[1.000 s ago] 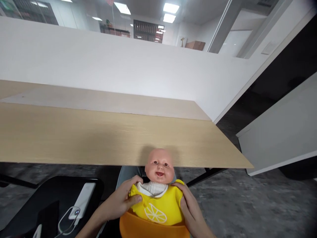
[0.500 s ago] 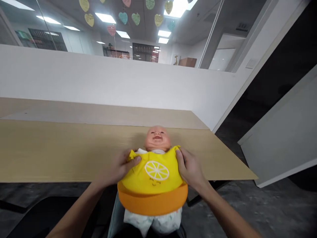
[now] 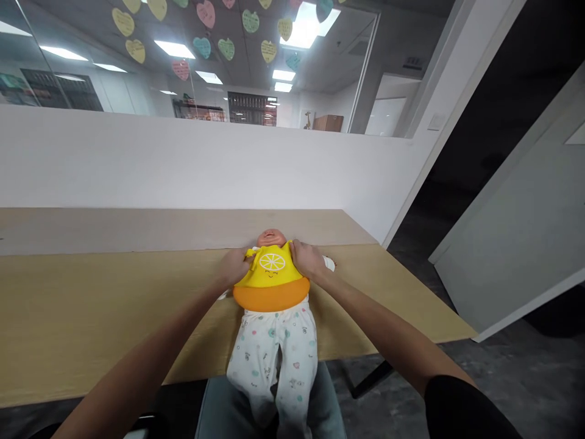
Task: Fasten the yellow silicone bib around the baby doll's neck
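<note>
A baby doll (image 3: 270, 236) lies on its back on the wooden table (image 3: 91, 305), head away from me. It wears a yellow bib (image 3: 270, 274) with a lemon print and an orange pocket, and white patterned trousers (image 3: 273, 353) whose legs hang over the near table edge. My left hand (image 3: 236, 266) grips the doll's left side at the bib's upper edge. My right hand (image 3: 307, 259) grips the other side at the shoulder. Both hands have their fingers closed around the doll.
A white partition wall (image 3: 183, 164) runs along the far side of the table, with glass above it. A grey chair seat (image 3: 269, 414) sits below the table edge. To the right are a dark floor and a white panel (image 3: 516, 244).
Both hands have carried the doll up and forward from my lap onto the table and laid it flat. My arms are stretched out further.
</note>
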A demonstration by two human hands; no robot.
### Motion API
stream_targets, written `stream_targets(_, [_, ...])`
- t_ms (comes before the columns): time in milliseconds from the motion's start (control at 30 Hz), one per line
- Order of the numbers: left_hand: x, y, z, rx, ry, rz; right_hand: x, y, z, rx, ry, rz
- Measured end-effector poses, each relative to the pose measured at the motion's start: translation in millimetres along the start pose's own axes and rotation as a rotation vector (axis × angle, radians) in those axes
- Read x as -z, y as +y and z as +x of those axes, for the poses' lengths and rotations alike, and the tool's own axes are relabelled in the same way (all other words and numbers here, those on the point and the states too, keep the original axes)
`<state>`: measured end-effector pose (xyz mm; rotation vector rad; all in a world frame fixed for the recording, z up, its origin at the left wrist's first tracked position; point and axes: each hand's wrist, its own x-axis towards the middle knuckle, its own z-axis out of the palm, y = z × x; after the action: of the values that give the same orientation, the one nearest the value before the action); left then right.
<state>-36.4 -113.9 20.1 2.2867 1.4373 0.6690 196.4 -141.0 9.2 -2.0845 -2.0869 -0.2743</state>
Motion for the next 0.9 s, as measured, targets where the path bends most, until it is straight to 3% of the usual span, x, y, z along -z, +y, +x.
stream_targets(367, [-37.5, -34.4, 40.4, 0.047, -0.044, 0.169, -48.8, 2.1, 34.1, -0.028, -0.032, -0.01])
stream_targets(667, [-76.7, -54.4, 41.4, 0.085, -0.069, 0.176, -85.0, 4.5, 35.4, -0.05, -0.118, 0.014])
stream_targets(800, [-77.9, -59.1, 46.3, 0.089, -0.074, 0.098, -92.4, 15.3, 38.2, -0.112, -0.127, 0.205])
stream_targets(900, [-65.2, -63.8, 53.4, 0.116, -0.163, -0.145, -91.3, 34.0, 48.1, -0.152, -0.128, 0.413])
